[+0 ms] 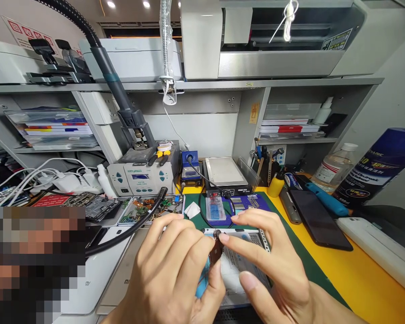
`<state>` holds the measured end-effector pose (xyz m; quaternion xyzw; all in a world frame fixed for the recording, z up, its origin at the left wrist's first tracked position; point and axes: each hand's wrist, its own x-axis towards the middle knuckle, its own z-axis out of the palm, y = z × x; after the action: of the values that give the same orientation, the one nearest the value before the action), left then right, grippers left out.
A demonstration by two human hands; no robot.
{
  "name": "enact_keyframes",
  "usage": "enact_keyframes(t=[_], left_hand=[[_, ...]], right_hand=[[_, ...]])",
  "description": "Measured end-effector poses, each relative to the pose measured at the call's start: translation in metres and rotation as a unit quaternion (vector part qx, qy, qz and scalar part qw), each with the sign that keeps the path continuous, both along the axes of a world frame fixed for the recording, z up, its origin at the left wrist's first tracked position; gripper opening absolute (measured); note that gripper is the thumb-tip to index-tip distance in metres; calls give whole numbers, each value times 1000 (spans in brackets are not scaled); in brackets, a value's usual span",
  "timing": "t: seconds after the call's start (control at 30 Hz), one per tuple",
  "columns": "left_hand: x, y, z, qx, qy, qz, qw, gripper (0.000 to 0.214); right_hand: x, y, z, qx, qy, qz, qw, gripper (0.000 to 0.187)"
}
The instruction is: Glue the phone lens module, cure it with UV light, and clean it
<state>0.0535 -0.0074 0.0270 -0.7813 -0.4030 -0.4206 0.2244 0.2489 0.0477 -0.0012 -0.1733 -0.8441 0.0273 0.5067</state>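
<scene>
My left hand (175, 265) pinches a small dark brown, flat electronic part (215, 253) between thumb and index finger, with a round black piece at its upper end. The part's exact kind cannot be made out. My right hand (280, 256) has its fingers apart, and its index fingertip touches or nearly touches the top of the part. Below both hands lies a silver metal frame (265, 240) with a perforated panel, partly covered by my fingers. Something light blue (202, 284) shows behind my left thumb.
A black hose (121, 239) crosses at left above several phones (94, 281). Behind stand a grey rework station (141, 177), a tray of small parts (138, 209) and a hot plate (226, 173). At right are a black phone (319, 219), a clear bottle (335, 168) and a spray can (378, 166).
</scene>
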Motion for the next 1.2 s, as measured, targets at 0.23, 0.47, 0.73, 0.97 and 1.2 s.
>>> enact_keyframes(t=[0.23, 0.47, 0.73, 0.97, 1.2], left_hand=[[-1, 0, -3, 24, 23, 5, 999, 28], [-2, 0, -7, 37, 33, 4, 999, 34], [-4, 1, -14, 70, 52, 7, 996, 36], [-2, 3, -11, 116, 51, 24, 992, 23], [-2, 2, -12, 37, -35, -30, 998, 34]], right_hand=[[-1, -5, 0, -21, 9, 3, 1000, 51], [1, -4, 1, -11, 2, 14, 1000, 54], [4, 10, 0, 99, 28, 3, 995, 46], [8, 4, 9, 60, -1, 3, 998, 41], [8, 5, 9, 65, -2, 21, 998, 44]])
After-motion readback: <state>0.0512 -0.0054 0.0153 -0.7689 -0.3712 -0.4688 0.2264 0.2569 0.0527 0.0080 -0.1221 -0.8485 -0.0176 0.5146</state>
